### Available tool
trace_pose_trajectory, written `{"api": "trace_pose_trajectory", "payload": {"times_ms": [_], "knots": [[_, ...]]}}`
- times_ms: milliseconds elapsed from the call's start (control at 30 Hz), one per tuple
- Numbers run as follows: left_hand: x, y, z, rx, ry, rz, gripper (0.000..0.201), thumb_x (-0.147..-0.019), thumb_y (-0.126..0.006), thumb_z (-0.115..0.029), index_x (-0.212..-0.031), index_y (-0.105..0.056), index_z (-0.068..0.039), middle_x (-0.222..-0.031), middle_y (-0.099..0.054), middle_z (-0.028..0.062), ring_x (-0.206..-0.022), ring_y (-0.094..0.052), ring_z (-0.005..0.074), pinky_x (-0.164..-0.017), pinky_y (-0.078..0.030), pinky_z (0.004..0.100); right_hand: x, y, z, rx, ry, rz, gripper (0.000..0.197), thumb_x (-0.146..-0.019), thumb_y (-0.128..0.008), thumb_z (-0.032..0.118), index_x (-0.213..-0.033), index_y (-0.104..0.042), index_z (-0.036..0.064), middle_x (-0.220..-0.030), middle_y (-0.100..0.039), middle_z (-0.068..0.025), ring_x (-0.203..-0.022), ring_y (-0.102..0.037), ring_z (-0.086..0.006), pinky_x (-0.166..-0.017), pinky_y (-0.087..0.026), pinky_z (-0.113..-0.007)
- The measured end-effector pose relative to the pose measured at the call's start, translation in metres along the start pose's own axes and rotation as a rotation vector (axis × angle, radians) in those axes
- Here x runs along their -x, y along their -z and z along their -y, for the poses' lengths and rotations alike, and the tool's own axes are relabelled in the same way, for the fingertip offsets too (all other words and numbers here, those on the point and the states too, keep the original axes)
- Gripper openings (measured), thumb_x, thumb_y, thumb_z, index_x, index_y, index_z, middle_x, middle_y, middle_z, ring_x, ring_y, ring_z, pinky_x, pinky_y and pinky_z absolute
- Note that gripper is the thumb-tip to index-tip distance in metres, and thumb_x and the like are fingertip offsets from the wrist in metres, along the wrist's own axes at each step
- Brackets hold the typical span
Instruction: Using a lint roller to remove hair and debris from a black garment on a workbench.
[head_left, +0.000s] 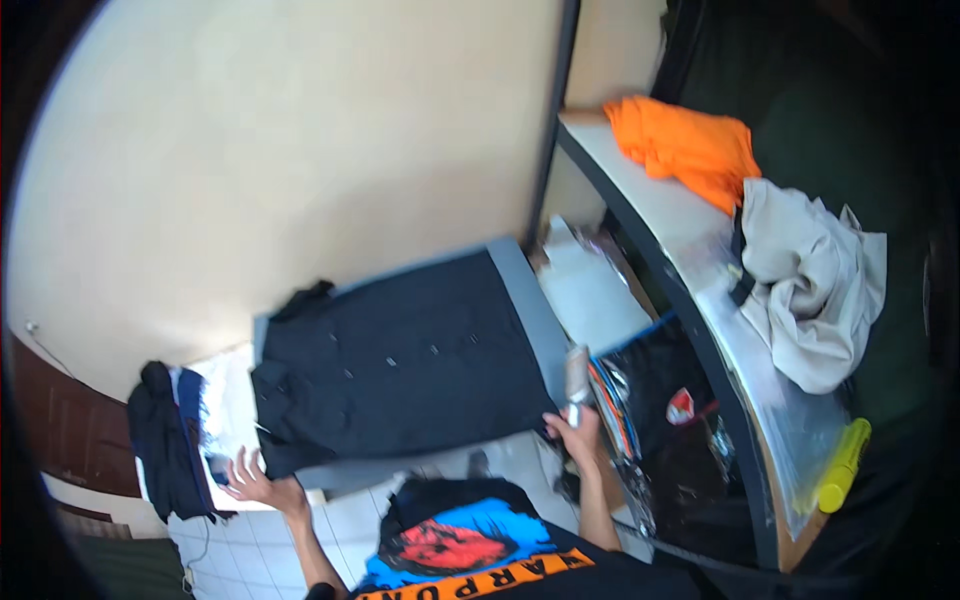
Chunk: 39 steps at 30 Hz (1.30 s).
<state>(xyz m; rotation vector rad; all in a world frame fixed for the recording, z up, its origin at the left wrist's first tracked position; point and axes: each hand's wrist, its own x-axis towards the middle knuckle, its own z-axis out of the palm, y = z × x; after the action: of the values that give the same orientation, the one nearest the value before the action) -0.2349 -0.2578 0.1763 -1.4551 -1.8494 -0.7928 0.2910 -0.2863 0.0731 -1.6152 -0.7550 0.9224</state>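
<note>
The black buttoned cloth shirt (420, 365) lies lengthwise from left to right, its collar (272, 385) pointing left. The left hand (258, 485) is spread; the right hand (577, 437) grips a pale cylindrical tool (577, 375).

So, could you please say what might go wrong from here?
The black garment lies along the near edge of the grey table, so it might slip off. The yellow tube near the end of the shelf could roll down. The left hand, close to the dark clothes, might knock them.

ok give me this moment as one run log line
left hand: open, near dark clothes pile | right hand: gripping grey cylindrical tool | black garment: laid on grey surface
</note>
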Motion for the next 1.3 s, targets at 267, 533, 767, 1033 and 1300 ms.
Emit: {"api": "trace_pose_trajectory", "payload": {"times_ms": [267,533,767,1033,1300], "knots": [[-0.030,-0.068,0.012,1.057,0.564,-0.271,0.013,-0.090,-0.074,-0.004,-0.101,-0.068,-0.001,-0.142,-0.058,0.0177,-0.124,-0.061,0.0303,-0.111,-0.045,0.0419,-0.012,-0.007,0.043,-0.329,-0.059,0.020,0.033,-0.082,-0.079,-0.011,-0.091,-0.051,0.0044,-0.076,-0.063,-0.0079,-0.056,-0.070,-0.0232,-0.048,-0.059,-0.031],[-0.111,-0.067,0.033,1.195,0.423,-0.457,0.018,-0.094,-0.071,-0.006,-0.106,-0.058,-0.005,-0.139,-0.058,0.0209,-0.134,-0.054,0.0299,-0.118,-0.037,0.0427,-0.040,-0.025,0.133,-0.177,0.429,0.049,0.040,-0.075,-0.085,-0.010,-0.090,-0.051,0.0055,-0.085,-0.063,-0.0078,-0.085,-0.071,-0.0222,-0.081,-0.061,-0.041],[-0.211,-0.034,0.052,1.156,0.370,-0.742,0.016,-0.101,-0.062,-0.009,-0.107,-0.048,-0.004,-0.133,-0.063,0.0228,-0.126,-0.061,0.0314,-0.115,-0.043,0.0442,-0.019,-0.058,0.262,-0.375,0.814,-0.076,0.049,-0.073,-0.073,-0.020,-0.087,-0.039,0.0122,-0.090,-0.063,-0.0059,-0.101,-0.074,-0.0312,-0.099,-0.056,-0.049],[-0.276,0.028,0.130,0.961,0.032,-0.952,0.052,-0.086,-0.077,0.004,-0.129,-0.048,0.002,-0.124,-0.059,0.0091,-0.107,-0.061,0.0198,-0.105,-0.050,0.0342,-0.015,-0.048,0.338,-0.499,1.090,-0.210,0.048,-0.082,-0.072,-0.020,-0.089,-0.038,0.0138,-0.091,-0.067,-0.0109,-0.096,-0.075,-0.0345,-0.094,-0.061,-0.050],[-0.324,0.083,0.094,0.827,-0.091,-0.712,0.065,-0.087,-0.082,-0.010,-0.137,-0.042,0.005,-0.119,-0.064,0.0225,-0.112,-0.065,0.0324,-0.103,-0.054,0.0437,0.017,-0.044,0.363,-0.450,1.118,-0.297,0.047,-0.085,-0.076,-0.014,-0.084,-0.038,0.0131,-0.093,-0.069,-0.0104,-0.091,-0.072,-0.0211,-0.089,-0.059,-0.036]]}}
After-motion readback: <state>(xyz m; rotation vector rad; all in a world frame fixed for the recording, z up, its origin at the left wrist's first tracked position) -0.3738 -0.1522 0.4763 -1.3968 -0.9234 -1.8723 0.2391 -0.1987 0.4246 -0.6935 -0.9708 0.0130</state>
